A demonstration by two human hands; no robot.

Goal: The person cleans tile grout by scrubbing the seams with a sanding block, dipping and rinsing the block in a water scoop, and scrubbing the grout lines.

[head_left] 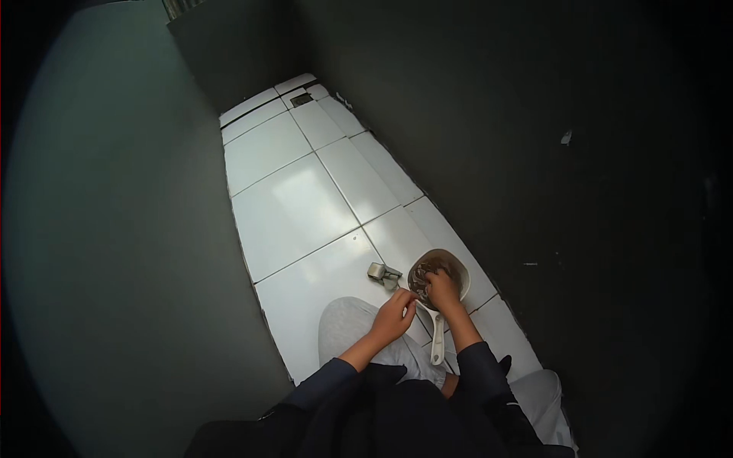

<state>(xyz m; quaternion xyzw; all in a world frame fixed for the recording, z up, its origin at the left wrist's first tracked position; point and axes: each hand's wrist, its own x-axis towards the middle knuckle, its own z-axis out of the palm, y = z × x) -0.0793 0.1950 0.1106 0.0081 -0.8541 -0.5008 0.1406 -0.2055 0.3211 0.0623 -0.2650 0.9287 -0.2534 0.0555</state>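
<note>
A white long-handled dipper [437, 343] stands on the tiled floor, its handle pointing back at me. Dark, wet-looking contents fill its bowl; I cannot make out what they are. My right hand [441, 288] reaches down inside the bowl with fingers curled, the fingertips hidden among the contents. Beside the bowl's left rim, my left hand [395, 314] is closed in a pinch, fingertips at or close to the rim. Whatever is in that pinch is too small to tell. Just beyond the left hand lies a small grey, metallic-looking object [384, 275] of unclear kind.
White glossy tiles [286, 214] form a narrow floor strip between a grey-green wall [130, 229] on the left and a dark surface [595, 229] on the right. A small floor drain [301, 100] sits at the far end. My grey-trousered knee [347, 328] is beside my left forearm.
</note>
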